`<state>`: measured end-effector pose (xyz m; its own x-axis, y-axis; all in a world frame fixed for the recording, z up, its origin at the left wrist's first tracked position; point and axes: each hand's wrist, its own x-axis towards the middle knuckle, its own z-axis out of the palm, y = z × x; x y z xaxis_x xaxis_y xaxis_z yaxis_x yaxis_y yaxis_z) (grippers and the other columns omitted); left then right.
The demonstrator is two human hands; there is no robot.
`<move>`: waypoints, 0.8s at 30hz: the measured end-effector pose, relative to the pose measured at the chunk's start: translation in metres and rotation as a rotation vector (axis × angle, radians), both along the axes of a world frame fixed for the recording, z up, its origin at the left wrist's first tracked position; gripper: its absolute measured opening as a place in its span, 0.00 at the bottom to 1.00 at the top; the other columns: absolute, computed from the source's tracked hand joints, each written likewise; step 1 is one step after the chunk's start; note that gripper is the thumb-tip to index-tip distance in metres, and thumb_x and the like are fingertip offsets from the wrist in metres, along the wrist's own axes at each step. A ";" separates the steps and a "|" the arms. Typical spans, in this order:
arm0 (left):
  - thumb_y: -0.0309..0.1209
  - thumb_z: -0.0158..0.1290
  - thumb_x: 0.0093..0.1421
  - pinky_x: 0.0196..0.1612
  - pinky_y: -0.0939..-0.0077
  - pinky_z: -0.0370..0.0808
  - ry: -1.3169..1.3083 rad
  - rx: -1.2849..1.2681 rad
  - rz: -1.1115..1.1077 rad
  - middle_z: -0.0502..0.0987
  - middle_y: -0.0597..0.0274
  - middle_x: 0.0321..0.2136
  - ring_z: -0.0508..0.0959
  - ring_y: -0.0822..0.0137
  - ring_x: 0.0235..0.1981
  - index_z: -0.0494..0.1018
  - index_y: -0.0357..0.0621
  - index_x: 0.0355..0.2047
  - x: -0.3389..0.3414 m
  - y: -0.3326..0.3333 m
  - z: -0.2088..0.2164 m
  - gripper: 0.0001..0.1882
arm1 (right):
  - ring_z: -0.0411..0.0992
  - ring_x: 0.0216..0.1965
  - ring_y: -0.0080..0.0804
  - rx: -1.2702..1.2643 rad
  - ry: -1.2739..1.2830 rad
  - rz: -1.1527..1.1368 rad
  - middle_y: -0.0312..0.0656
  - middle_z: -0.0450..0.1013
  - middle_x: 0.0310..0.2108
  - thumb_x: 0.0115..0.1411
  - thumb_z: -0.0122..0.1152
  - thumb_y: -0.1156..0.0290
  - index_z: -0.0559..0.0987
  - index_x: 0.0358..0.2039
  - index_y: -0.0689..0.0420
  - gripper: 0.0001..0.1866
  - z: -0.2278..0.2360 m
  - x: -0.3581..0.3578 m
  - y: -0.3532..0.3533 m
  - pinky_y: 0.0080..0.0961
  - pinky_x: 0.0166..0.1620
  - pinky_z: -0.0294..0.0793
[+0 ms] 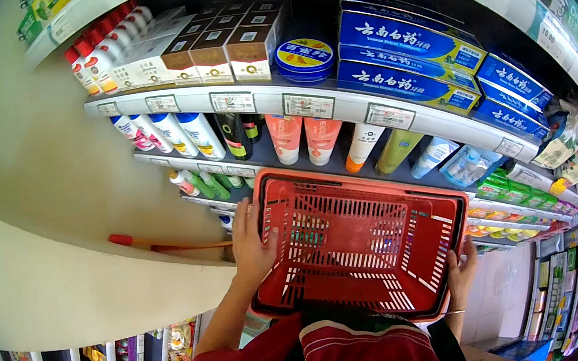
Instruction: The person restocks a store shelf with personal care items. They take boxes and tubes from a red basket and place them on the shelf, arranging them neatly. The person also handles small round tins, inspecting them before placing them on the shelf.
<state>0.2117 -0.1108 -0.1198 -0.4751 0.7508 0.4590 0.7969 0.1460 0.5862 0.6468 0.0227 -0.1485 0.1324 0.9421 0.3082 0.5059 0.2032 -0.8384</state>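
A red plastic shopping basket (pixel 360 263) with slotted walls and floor is in front of my body, its inside facing up with nothing in it. My left hand (pixel 250 243) grips its left side, the thumb over the rim and the fingers outside. At the right side, my right hand (pixel 462 273) holds the rim near the lower corner, its fingers partly hidden behind the basket. Beyond the far rim, pink tubes (pixel 305 136), an orange-capped white tube (pixel 364 145) and a green tube (pixel 398 150) stand on a shelf.
The upper shelf holds blue toothpaste boxes (pixel 404 53), round blue tins (pixel 305 58), brown-and-white boxes (pixel 241 50) and red-capped bottles (pixel 95 63). White shampoo bottles (pixel 200 135) stand below. A pale curved surface (pixel 79 262) lies left; stocked racks (pixel 577 288) rise at lower right.
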 end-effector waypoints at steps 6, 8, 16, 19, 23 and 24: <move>0.34 0.56 0.57 0.37 0.60 0.75 -0.435 -0.017 -0.002 0.79 0.46 0.32 0.80 0.47 0.32 0.66 0.39 0.52 -0.021 0.012 -0.036 0.24 | 0.72 0.30 0.23 -0.675 0.404 0.223 0.38 0.77 0.31 0.55 0.60 0.73 0.80 0.38 0.65 0.12 -0.026 0.032 0.009 0.22 0.34 0.73; 0.34 0.57 0.57 0.36 0.60 0.74 -0.550 -0.121 0.023 0.79 0.46 0.31 0.79 0.48 0.32 0.69 0.38 0.47 -0.026 0.012 -0.047 0.20 | 0.73 0.29 0.24 -0.708 0.261 0.188 0.38 0.77 0.30 0.52 0.56 0.77 0.80 0.37 0.65 0.11 -0.014 0.027 0.012 0.22 0.33 0.73; 0.36 0.57 0.55 0.39 0.59 0.75 -0.577 -0.110 0.084 0.79 0.44 0.33 0.79 0.46 0.36 0.71 0.39 0.44 -0.018 -0.013 -0.062 0.19 | 0.72 0.29 0.26 -0.653 0.238 0.173 0.40 0.77 0.31 0.49 0.52 0.80 0.79 0.39 0.69 0.16 -0.021 0.029 -0.025 0.20 0.34 0.71; 0.38 0.58 0.54 0.41 0.57 0.74 -0.559 -0.118 0.070 0.78 0.43 0.35 0.79 0.45 0.38 0.68 0.40 0.48 -0.014 -0.025 -0.067 0.24 | 0.68 0.25 0.24 -0.621 0.197 0.160 0.36 0.73 0.26 0.47 0.54 0.79 0.78 0.31 0.67 0.10 -0.038 0.035 -0.036 0.20 0.32 0.68; 0.39 0.59 0.52 0.46 0.56 0.72 -0.455 0.045 0.073 0.75 0.41 0.42 0.75 0.45 0.44 0.64 0.39 0.54 0.014 -0.037 -0.113 0.31 | 0.71 0.27 0.24 -0.568 0.119 0.116 0.37 0.76 0.29 0.48 0.54 0.79 0.79 0.41 0.67 0.18 -0.073 0.052 -0.055 0.20 0.34 0.70; 0.39 0.59 0.53 0.48 0.57 0.71 -0.452 0.019 0.082 0.74 0.41 0.44 0.74 0.45 0.46 0.63 0.38 0.55 0.018 -0.036 -0.129 0.32 | 0.71 0.28 0.24 -0.528 0.166 0.143 0.37 0.76 0.29 0.49 0.54 0.79 0.79 0.41 0.67 0.17 -0.087 0.058 -0.058 0.20 0.35 0.71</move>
